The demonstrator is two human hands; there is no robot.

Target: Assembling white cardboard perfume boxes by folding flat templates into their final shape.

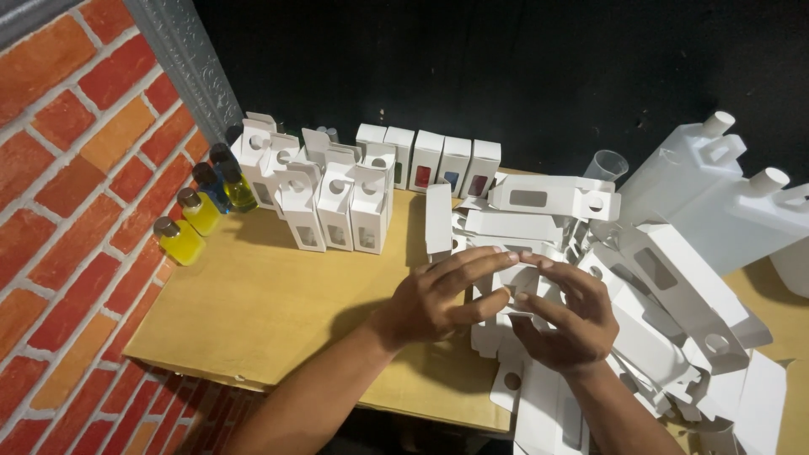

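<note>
A flat white carton blank (516, 286) with a cut-out window sits between the person's two hands, just above the near edge of the heap of unfolded cartons (666, 303) that covers the right half of the table (253, 312). The left hand (438, 297) lies over it from the left, its fingers (480, 259) stretched out almost straight and resting on the blank's upper edge, thumb pressed along its lower part. The right hand (563, 318) cups it from the right, fingers (560, 271) curled loosely and half open, tips touching the card; how firmly either hand grips cannot be told.

Behind the hands, toward the middle of the table, stand rows of folded white boxes (337, 206) with round hang-holes and small windows, and a further row of closed boxes (430, 160) against the dark back wall shows coloured contents through the windows. At the far left, along the red brick wall (67, 168), small bottles of yellow and blue liquid (198, 215) stand in a line. At the far right, large white plastic jugs (725, 190) lie tilted, with a clear measuring cup (605, 165) just beside them.
</note>
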